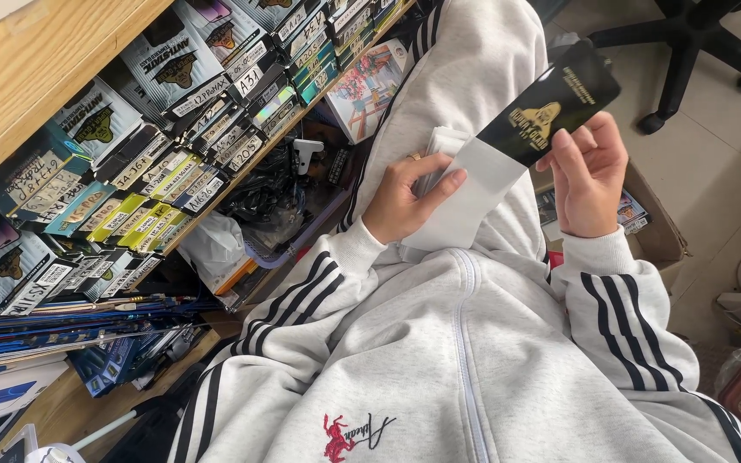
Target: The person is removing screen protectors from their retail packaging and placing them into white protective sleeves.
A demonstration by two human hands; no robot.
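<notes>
We see the right hand (589, 176) curled around the black end of a slim black packet (551, 103), fingers closed on it, held above the lap. The left hand (400, 197) pinches the white insert (469, 201) sliding out of that packet, fingertips pressed on it. The insert's lower end blends into the grey sweatshirt (473, 360), so its edge is hard to make out.
</notes>
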